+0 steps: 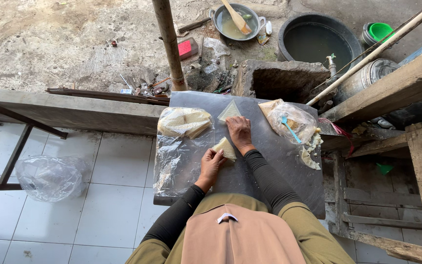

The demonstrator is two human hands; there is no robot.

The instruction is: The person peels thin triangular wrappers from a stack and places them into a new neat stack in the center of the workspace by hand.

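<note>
On metal board [269, 156]: pale folded triangular pastry [225, 148].

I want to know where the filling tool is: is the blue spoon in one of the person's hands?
No. The blue spoon rests in the clear bag of filling right of the right hand, which presses the board.

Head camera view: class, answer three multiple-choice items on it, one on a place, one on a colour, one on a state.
1. Where does the stack of wrappers lie?
A. on the plastic sheet
B. in the black tub
C. on the tiled floor

2. What colour is the spoon in the filling bag?
A. red
B. blue
C. yellow

3. What does the left hand hold?
A. nothing
B. a knife
C. a folded wrapper

Answers: 1 A, the stack rests on the sheet's far end. 2 B, its handle shows light blue. 3 C, the fingers grip the pale triangle.
</note>
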